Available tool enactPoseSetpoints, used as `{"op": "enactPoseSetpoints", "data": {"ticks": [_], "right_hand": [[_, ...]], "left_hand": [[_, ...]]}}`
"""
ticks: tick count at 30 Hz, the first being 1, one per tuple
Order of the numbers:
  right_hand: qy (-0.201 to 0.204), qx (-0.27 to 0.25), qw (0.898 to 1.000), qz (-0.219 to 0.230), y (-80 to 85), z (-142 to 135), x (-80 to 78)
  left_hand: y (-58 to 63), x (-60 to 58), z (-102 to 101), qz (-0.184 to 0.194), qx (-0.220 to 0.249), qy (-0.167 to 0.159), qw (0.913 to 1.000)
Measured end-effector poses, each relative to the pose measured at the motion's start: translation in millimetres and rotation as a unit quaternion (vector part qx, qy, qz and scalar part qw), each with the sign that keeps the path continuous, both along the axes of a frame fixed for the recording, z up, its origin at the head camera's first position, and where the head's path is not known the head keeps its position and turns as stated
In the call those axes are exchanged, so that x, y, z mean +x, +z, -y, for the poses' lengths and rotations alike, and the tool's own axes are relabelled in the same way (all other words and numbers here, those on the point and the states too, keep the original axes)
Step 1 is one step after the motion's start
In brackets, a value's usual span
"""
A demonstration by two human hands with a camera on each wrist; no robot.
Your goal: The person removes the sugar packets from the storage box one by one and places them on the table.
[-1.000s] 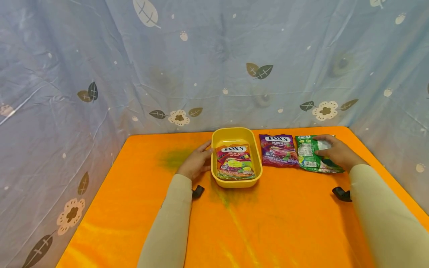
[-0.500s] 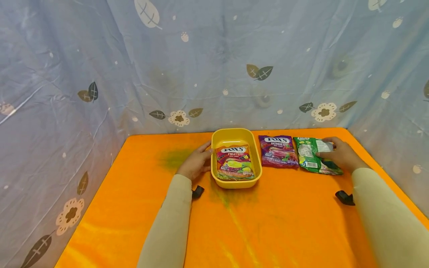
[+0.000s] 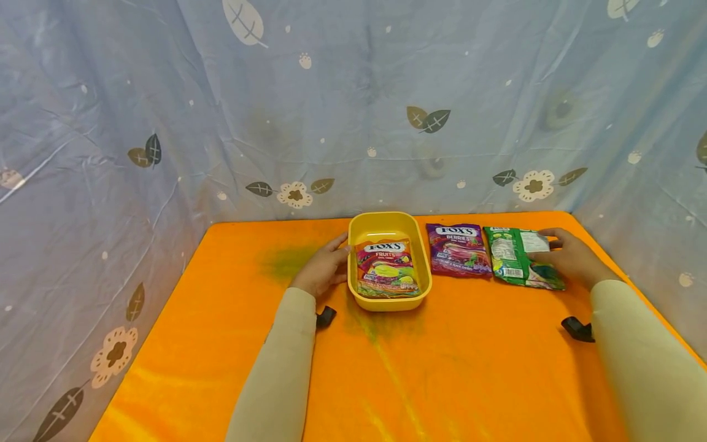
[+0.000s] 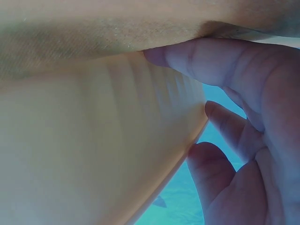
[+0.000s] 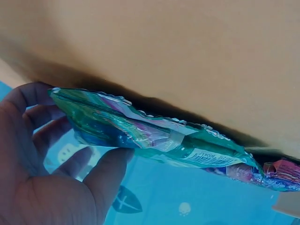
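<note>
My left hand (image 3: 323, 269) touches the left wall of a yellow plastic tub (image 3: 422, 270), its fingertips against the outer side in the left wrist view (image 4: 220, 108). Inside the tub lies an orange-red bag of Fox's Fruits candy (image 3: 385, 270). At the right, my right hand (image 3: 571, 258) is at the right end of a green candy bag (image 3: 510, 258), which lies back side up with its barcode showing. In the right wrist view the thumb (image 5: 110, 176) is by the bag's upper face and the other fingers spread around its end, without a visible firm grip.
A purple bag of Fox's Berries candy (image 3: 458, 248) lies between the tub and the green bag, close beside both. An orange cloth (image 3: 442, 368) covers the table. A blue-grey patterned curtain (image 3: 353, 110) stands behind and along both sides.
My right hand has slid a little to the right along the green bag, toward its end. The bags lie almost as before. My left hand and the tub stay put.
</note>
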State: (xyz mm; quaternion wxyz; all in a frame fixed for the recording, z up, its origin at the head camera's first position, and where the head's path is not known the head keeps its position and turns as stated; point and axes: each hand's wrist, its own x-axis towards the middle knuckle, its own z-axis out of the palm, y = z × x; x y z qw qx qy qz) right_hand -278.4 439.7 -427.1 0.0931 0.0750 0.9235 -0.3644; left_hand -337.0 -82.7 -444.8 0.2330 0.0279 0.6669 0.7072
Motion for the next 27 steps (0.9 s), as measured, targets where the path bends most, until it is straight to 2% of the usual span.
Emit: {"op": "enactPoseSetpoints", "data": {"ticks": [7, 15, 20, 27], "right_hand": [[0.005, 0.005, 1.000, -0.019, 3.4, 1.2, 1.6], [-0.010, 0.012, 0.998, -0.057, 15.9, 7.7, 3.0], [-0.004, 0.002, 0.997, -0.079, 26.2, 20.7, 3.0], [0.004, -0.017, 0.996, -0.092, 32.3, 44.9, -2.6]], "left_hand": [[0.1, -0.7, 0.1, 0.004, 0.006, 0.000, 1.0000], [-0.4, -1.8, -0.7, 0.009, 0.010, -0.002, 0.9999], [-1.0, -2.1, -0.6, 0.008, 0.011, -0.004, 0.9999], [-1.8, -1.9, -0.1, 0.004, 0.007, -0.006, 0.9999]]}}
